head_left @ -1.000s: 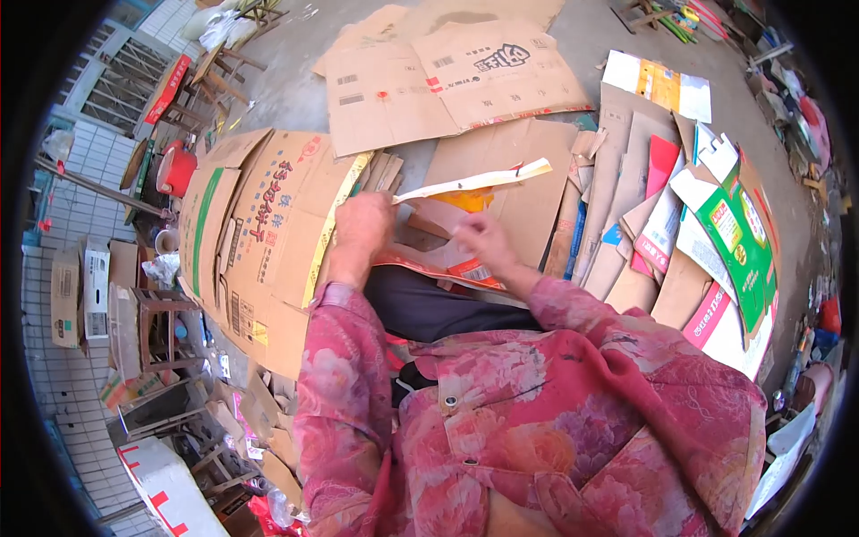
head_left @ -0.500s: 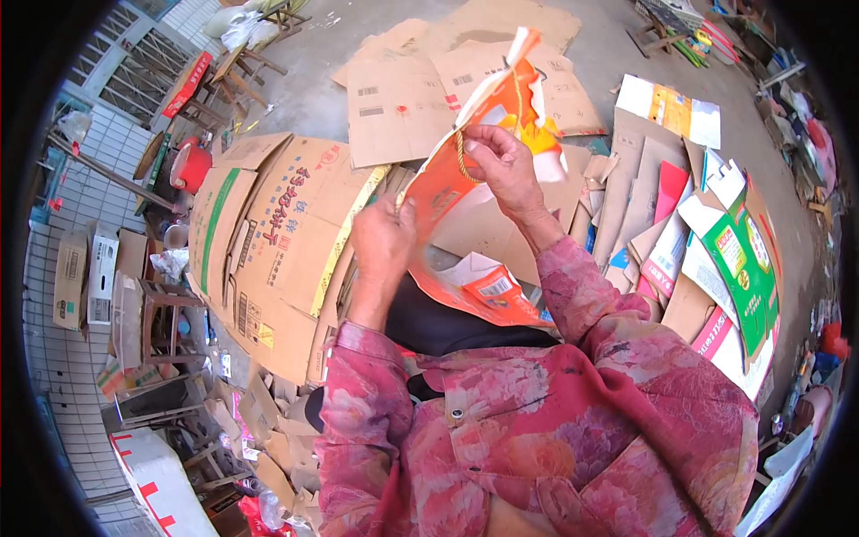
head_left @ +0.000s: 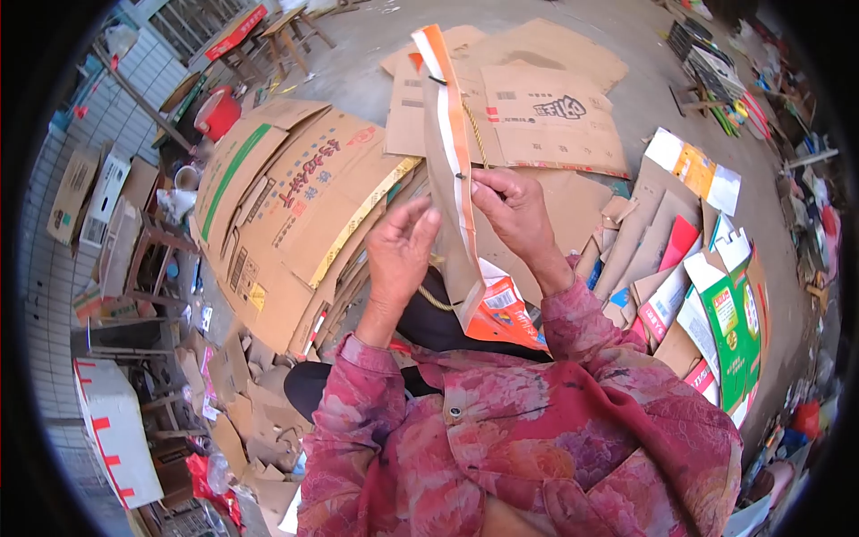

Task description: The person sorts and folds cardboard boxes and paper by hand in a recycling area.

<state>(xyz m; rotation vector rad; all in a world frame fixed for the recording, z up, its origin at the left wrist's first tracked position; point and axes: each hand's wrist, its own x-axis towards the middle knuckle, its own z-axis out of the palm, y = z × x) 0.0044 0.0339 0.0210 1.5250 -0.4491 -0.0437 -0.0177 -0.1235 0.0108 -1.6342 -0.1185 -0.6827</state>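
Upright in front of me is an unfolded orange-and-white cardboard gift carton (head_left: 447, 188), its plain grey-brown side partly turned to view. My right hand (head_left: 519, 219) is closed on its edge, thumb and forefinger pinching beside a small dark cord end. A gold rope handle (head_left: 474, 134) hangs along the far side. Another stretch of cord (head_left: 435, 301) loops out below, left of the carton. My left hand (head_left: 403, 251) is just left of the carton, slightly blurred, fingers apart and holding nothing. The carton's printed orange lower part (head_left: 501, 309) rests over my dark-clothed lap.
Flattened brown boxes (head_left: 295, 206) are stacked at my left. More flattened cardboard (head_left: 546, 116) lies on the floor ahead. At right stands a row of folded cartons, including a green one (head_left: 738, 340). Cardboard scraps (head_left: 255, 412), a red bucket (head_left: 216, 114) and stools (head_left: 295, 40) are at left.
The carton has turned from its orange printed face to its plain side and stands straighter. My left hand has let go of the carton's edge and opened. The view has shifted slightly.
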